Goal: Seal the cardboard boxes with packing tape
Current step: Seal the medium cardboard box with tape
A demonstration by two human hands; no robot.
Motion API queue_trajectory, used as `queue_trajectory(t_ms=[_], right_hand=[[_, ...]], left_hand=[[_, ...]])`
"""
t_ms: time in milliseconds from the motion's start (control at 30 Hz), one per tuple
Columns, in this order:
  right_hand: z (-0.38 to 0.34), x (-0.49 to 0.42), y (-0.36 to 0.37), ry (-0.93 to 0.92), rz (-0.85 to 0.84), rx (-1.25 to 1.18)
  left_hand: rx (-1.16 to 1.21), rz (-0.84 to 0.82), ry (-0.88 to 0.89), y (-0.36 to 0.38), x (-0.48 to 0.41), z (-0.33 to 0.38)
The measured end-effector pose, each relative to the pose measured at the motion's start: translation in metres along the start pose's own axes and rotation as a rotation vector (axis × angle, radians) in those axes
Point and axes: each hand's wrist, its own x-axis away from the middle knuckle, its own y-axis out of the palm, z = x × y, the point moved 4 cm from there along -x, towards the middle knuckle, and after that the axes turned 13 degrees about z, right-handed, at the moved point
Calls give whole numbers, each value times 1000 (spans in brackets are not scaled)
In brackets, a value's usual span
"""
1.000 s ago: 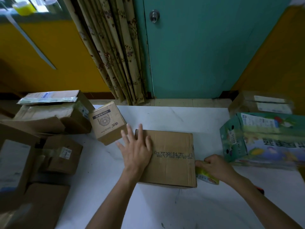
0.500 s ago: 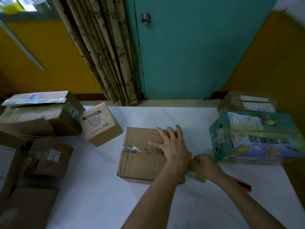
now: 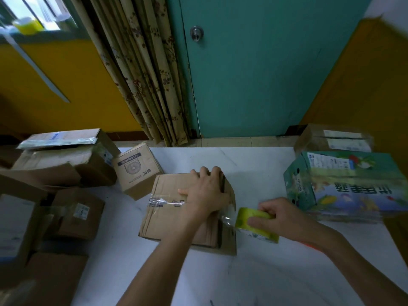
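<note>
CHANGE: left hand shifts right on cardboard box mid-table, fingers hooking its far edge | right hand, gripping tape roll, pulls clear | MEANING: seam taped, strip uncut

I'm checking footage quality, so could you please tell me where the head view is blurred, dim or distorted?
Head view: dim, brightest at the window; motion blur smears the green carton; wide-angle bending bows the door; glare glints on the clear tape across the cardboard box; left hand sharp, right hand and tape roll slightly soft.
</note>
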Motion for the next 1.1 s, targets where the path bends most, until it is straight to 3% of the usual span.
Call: queue_trajectory(t_ms=[233, 433, 567, 767, 900, 1100], right_hand=[[-84, -15, 20, -188, -63, 60], [-124, -39, 56, -227, -21, 142], [-130, -46, 67, -248, -3, 374], [-146, -52, 78, -331, 24, 643], [-135, -73, 48, -360, 108, 923], [-68, -88, 71, -277, 180, 759]], left_hand=[[218, 27, 50, -41, 7, -63], [669, -16, -155, -59, 9, -124], [865, -7, -176, -64, 19, -148], [935, -2, -156, -65, 21, -161], [985, 25, -184, -61, 24, -180], [1104, 13, -265, -50, 25, -193]])
